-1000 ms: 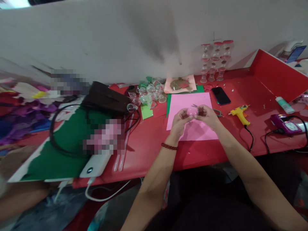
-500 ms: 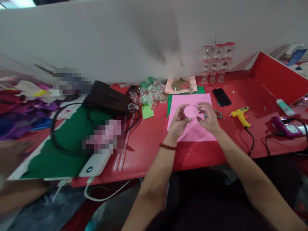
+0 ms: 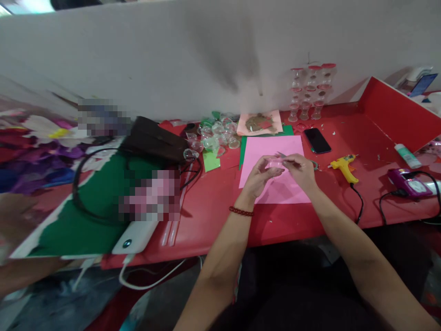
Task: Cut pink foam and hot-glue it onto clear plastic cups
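Observation:
My left hand (image 3: 259, 177) is closed round a small clear plastic cup (image 3: 274, 163) that looks pinkish, with thumb below and fingers above. Thumb and fingertips of my right hand (image 3: 300, 169) are pinched together at the cup's right edge; what exactly they grip is partly hidden. Both hands are over a pink sheet of paper (image 3: 275, 145). Beyond my right hand shows a green scissor-like handle (image 3: 314, 165), and a thin pointed tip pokes out by the fingers; whether the two belong together is hidden.
A yellow glue gun (image 3: 344, 167), a phone (image 3: 317, 140) and a purple device (image 3: 408, 183) lie to the right on the red table (image 3: 206, 225). Clear cups (image 3: 217, 133) are heaped behind left; stacked cups (image 3: 306, 92) stand by the wall. A power bank (image 3: 138, 234) lies left.
The cup has tilted, so its pink round face no longer faces me and its side shows. My right fingers have closed from a wider grip into a pinch.

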`<state>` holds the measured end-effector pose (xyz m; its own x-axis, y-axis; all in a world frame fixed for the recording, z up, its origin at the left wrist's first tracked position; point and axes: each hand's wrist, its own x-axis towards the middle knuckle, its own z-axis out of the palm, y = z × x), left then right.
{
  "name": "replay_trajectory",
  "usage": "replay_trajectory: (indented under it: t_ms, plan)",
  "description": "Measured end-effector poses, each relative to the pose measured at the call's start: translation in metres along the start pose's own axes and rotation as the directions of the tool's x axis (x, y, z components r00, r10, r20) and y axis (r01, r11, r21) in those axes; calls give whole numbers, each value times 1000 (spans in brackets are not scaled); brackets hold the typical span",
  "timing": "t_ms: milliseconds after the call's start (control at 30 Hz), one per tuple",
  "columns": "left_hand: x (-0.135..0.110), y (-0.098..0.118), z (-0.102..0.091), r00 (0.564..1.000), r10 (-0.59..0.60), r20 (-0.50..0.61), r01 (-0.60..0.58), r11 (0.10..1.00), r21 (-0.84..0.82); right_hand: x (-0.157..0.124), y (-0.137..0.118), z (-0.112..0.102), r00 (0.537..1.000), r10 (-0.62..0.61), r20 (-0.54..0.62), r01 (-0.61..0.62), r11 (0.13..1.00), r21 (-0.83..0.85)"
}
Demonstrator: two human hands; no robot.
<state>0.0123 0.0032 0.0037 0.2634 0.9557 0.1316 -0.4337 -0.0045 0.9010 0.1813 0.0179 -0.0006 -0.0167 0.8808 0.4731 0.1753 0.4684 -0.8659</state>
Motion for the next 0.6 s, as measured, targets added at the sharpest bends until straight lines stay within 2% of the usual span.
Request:
replay_trajectory:
  t_ms: [100, 233, 367, 600]
  plan:
    - [3, -5, 2, 1000, 10, -28, -9, 1000, 9, 0, 2, 1, 994, 110, -16, -109, 993, 42]
    - [3, -4, 5, 997, 52, -60, -53, 999, -4, -1, -1, 3, 989, 148, 7, -149, 988, 50]
    - [2, -2, 4, 995, -41, -92, 37, 998, -41, -2, -1, 5, 988, 151, 33, -152, 988, 16]
    - [6, -10, -9, 978, -200, -65, 184, 962, -202, -4, 5, 2, 982, 172, -82, -171, 985, 12]
